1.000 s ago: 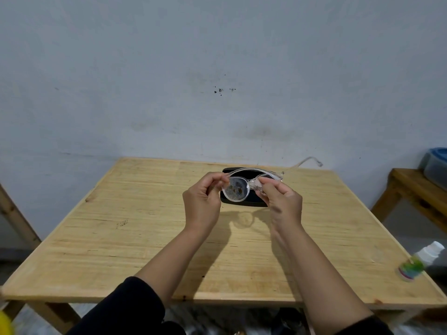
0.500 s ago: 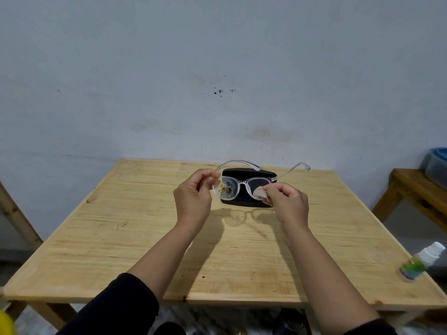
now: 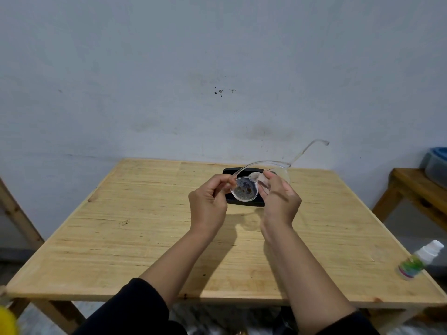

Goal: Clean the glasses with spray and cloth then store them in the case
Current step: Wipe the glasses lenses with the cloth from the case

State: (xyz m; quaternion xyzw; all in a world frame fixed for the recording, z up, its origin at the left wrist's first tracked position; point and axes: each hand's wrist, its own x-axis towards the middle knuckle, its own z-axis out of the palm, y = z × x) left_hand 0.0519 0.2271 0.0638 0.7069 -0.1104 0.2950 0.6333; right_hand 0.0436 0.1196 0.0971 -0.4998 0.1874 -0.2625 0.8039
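While hand-held, glasses (image 3: 244,191) above mid-table (image 3: 145,213).

Two hands (image 3: 209,204), one pair of clear glasses (image 3: 244,189), one black case (image 3: 245,201). One spray bottle (image 3: 419,261) on one tabletop (image 3: 121,238). Possibly one small cloth (image 3: 257,176).

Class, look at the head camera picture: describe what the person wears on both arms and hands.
Both forearms are bare, with black sleeves pushed up near the elbows. The left hand and the right hand wear no gloves; no rings, watch or bracelets show.
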